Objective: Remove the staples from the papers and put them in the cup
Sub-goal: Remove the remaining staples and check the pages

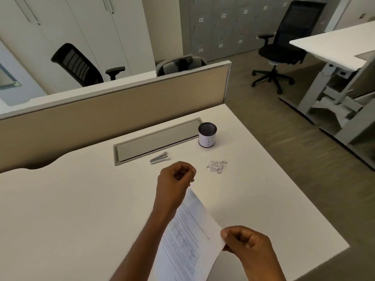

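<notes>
Printed papers (188, 236) are held up over the white desk (81, 209), tilted on edge. My left hand (176, 177) pinches their far top corner with curled fingers. My right hand (246, 243) pinches the near right edge between thumb and fingers. A dark mesh cup (207, 135) with a white paper label stands upright at the back right of the desk. A small pile of loose staples (217, 165) lies on the desk between the cup and my left hand. A metal staple remover (160, 158) lies left of the pile, apart from both hands.
A grey cable-tray lid (156, 141) is set into the desk behind the staple remover. A beige partition (113, 106) runs along the desk's back edge. The desk's right edge drops to the floor, where a black office chair (284, 45) and another desk (332, 45) stand.
</notes>
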Demonstrator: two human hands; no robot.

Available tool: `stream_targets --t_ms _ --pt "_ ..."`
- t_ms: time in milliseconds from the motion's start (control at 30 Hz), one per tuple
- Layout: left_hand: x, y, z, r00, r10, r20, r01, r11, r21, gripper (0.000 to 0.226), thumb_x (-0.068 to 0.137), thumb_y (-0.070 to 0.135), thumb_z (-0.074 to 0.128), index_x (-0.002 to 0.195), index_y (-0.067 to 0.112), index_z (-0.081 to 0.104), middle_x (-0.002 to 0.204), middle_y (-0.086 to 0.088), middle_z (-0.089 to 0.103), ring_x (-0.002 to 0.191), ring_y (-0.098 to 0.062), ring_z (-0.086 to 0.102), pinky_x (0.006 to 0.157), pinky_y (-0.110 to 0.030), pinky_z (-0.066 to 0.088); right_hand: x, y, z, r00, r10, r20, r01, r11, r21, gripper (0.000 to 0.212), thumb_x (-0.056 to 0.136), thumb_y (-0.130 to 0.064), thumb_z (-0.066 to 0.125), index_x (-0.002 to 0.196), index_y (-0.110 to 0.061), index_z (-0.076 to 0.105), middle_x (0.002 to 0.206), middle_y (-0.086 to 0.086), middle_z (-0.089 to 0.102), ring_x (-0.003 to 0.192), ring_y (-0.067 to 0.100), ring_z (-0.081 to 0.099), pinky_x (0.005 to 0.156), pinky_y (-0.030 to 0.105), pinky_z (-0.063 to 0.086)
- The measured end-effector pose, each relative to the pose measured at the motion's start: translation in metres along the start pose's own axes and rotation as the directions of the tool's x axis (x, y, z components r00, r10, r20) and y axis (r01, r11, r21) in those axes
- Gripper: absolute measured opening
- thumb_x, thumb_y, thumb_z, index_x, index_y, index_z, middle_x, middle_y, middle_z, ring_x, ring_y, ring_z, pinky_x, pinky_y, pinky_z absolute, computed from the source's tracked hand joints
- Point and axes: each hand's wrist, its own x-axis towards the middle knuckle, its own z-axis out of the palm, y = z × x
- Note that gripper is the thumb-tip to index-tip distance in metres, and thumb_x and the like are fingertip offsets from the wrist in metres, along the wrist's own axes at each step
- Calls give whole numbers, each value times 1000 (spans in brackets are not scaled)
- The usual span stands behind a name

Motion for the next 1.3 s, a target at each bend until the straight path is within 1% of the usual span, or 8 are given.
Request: stream_targets --t_ms 300,433,667,800,933,1033,1133,1300 --pt "138 -75 102 978 -3 208 -100 870 483 8 86 3 76 80 6 80 73 -3 74 62 -6 61 60 -22 47 13 2 -26 998 53 47 -44 982 -183 31 85 -1 79 62 -22 81 70 7 80 68 14 77 71 16 55" --pt "175 -99 134 944 -22 329 -202 750 630 9 84 -2 75 79 4 79 78 -11 78 68 -23 68 67 -33 54 19 1 -34 995 99 -17 -100 990 -96 27 84 -5 81 62 -21 82 69 8 79 62 13 72 68 19 53" --pt "212 -118 161 890 -19 456 -351 611 709 6 81 -7 79 85 -2 80 86 -19 76 82 -37 70 68 -31 43 25 6 -48 992 109 -70 -114 991 -72 25 83 -9 84 63 -25 82 75 5 81 71 10 77 74 17 56" --pt "218 -115 164 862 -18 507 -408 569 714 12 85 -7 80 97 -6 81 99 -23 79 95 -42 73 77 -37 52 26 10 -53 997 51 -61 -57 994 -97 30 84 -11 83 63 -32 81 75 1 81 73 9 78 74 16 56" --pt "198 -87 139 909 108 402 -369 657 657 12 91 -2 74 99 1 83 97 -17 82 84 -32 75 75 -33 55 25 9 -50 997 19 -72 -26 994 -103 34 87 -10 81 62 -34 79 72 0 80 70 9 77 73 16 56" --pt "145 -47 100 956 228 183 -292 787 544 12 99 13 71 104 12 82 95 -6 82 71 -15 68 66 -18 51 21 0 -43 999 22 -44 -22 1000 2 25 89 -4 78 69 -19 82 77 9 81 74 22 80 80 35 65" --pt "49 -7 50 951 308 -41 -278 903 327 17 102 11 67 110 21 78 101 8 74 82 -8 68 66 -6 49 24 -6 -30 998 59 -29 -53 985 166 19 89 3 75 71 -2 81 78 23 78 70 29 78 66 40 67" --pt "-105 -39 15 918 394 -41 -381 908 175 34 87 24 69 120 21 75 114 11 73 101 -10 72 76 -17 57 17 -20 7 1000 11 15 -15 964 267 12 89 7 73 77 8 78 82 30 77 68 32 77 58 33 65"
